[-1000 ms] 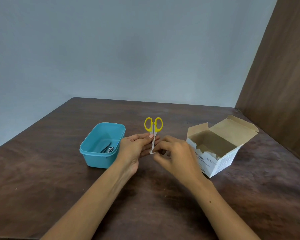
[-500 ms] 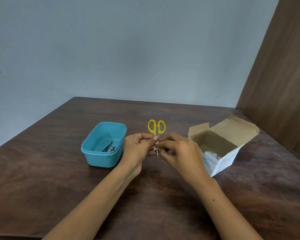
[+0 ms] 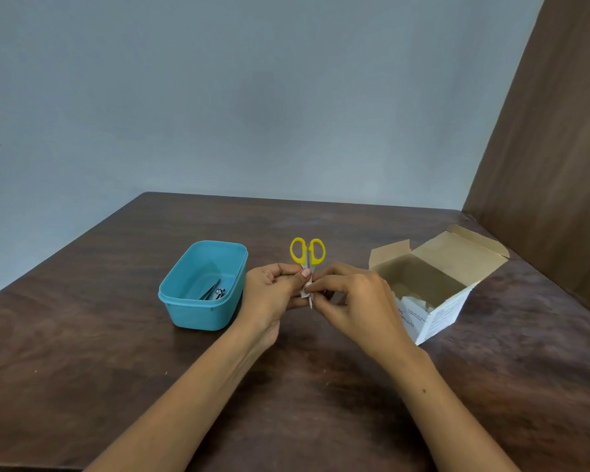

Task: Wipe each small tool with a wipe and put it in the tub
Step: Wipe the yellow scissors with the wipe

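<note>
Small scissors with yellow handles [image 3: 307, 251] stand upright above the table's middle, handles up. My left hand [image 3: 274, 291] pinches them just below the handles. My right hand [image 3: 352, 302] presses a small white wipe [image 3: 306, 291] around the blades, which are mostly hidden between my fingers. The blue plastic tub [image 3: 198, 315] sits to the left of my hands and holds a few small metal tools [image 3: 214, 291].
An open cardboard box [image 3: 438, 315] with white packets inside stands to the right of my hands. A brown panel [image 3: 552, 158] rises along the table's right side. The dark wooden table [image 3: 82, 352] meets a pale wall behind.
My right hand has moved up the blades with the wipe, so both hands now meet close under the yellow handles. The wipe is bunched instead of hanging long.
</note>
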{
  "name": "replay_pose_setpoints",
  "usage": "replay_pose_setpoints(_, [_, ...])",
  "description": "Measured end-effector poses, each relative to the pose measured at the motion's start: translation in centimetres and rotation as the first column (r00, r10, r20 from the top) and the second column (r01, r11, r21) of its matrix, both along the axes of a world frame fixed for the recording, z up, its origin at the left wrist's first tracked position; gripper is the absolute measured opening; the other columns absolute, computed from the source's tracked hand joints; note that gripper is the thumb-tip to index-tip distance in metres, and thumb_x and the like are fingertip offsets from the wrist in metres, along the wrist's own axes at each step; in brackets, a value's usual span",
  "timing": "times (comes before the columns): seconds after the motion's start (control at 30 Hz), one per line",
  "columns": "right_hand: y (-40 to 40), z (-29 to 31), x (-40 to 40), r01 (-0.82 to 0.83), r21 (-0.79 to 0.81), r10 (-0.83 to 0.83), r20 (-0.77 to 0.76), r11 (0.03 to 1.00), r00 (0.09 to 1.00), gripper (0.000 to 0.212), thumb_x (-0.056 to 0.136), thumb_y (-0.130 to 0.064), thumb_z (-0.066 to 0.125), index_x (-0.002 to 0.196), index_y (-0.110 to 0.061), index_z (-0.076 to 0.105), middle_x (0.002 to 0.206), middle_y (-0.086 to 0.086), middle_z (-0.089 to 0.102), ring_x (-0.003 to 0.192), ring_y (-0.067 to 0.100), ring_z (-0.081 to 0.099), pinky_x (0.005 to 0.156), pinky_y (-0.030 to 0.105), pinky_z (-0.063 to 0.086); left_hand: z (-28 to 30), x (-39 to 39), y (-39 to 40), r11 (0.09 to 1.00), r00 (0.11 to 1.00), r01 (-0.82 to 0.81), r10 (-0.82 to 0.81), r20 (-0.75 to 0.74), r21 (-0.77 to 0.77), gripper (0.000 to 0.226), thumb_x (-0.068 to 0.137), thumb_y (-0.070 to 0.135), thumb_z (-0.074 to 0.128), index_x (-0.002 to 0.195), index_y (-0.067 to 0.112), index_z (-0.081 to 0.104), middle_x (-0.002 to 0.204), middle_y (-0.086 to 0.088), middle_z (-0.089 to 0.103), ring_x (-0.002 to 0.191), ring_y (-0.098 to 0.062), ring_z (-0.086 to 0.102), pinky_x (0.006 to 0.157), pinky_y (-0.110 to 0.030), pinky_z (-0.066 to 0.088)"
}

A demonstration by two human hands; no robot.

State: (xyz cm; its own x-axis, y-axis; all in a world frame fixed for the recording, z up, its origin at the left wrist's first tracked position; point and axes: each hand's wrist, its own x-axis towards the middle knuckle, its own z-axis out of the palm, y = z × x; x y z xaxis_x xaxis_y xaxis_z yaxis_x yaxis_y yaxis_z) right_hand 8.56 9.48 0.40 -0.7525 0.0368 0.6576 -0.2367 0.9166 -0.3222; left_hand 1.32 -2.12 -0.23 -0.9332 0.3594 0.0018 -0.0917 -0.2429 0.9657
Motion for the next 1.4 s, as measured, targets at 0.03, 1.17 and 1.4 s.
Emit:
replay_pose_setpoints(0.03, [-0.1, 0.0, 0.1, -0.006, -0.008, 0.006, 0.016, 1.0, 1.0, 0.014, 0.072, -0.025, 0.064, 0.079, -0.027, 0.076, 0.076, -0.011, 0.068, 0.064, 0.006, 0.061, 0.052, 0.02, 0.045, 0.0, 0.0, 0.0, 1.0, 1.0, 0.005, -0.005, 0.007, 0.002, 0.007, 0.085, 0.0, 0.063, 0.091, -0.004, 0.065, 0.06, -0.001, 0.071, 0.056, -0.01, 0.069, 0.048, -0.02, 0.053])
replay_pose_setpoints(1.17, [1.0, -0.3, -0.6, 0.04, -0.672, -0.023, 0.034, 0.74, 0.999, 0.016, 0.078, -0.01, 0.071, 0.077, -0.026, 0.074, 0.066, -0.01, 0.07, 0.066, 0.009, 0.065, 0.065, 0.037, 0.057, 0.3, 0.0, 0.0, 0.96, 0.922, 0.23, -0.267, 0.282, 0.16, 0.017, 0.085, 0.002, 0.062, 0.101, -0.004, 0.066, 0.074, -0.007, 0.073, 0.066, -0.01, 0.07, 0.059, -0.02, 0.056])
replay_pose_setpoints(1.4, [0.7, -0.8, -0.8, 0.041, -0.569, -0.048, 0.003, 0.821, 0.999, 0.012, 0.078, -0.009, 0.071, 0.083, -0.02, 0.075, 0.074, -0.004, 0.071, 0.067, 0.007, 0.064, 0.064, 0.024, 0.052, 0.2, -0.2, -0.2, 0.946, 0.918, 0.303, -0.323, 0.23, 0.115, 0.021, 0.085, 0.001, 0.062, 0.104, -0.004, 0.067, 0.086, -0.01, 0.073, 0.074, -0.011, 0.071, 0.063, -0.022, 0.057])
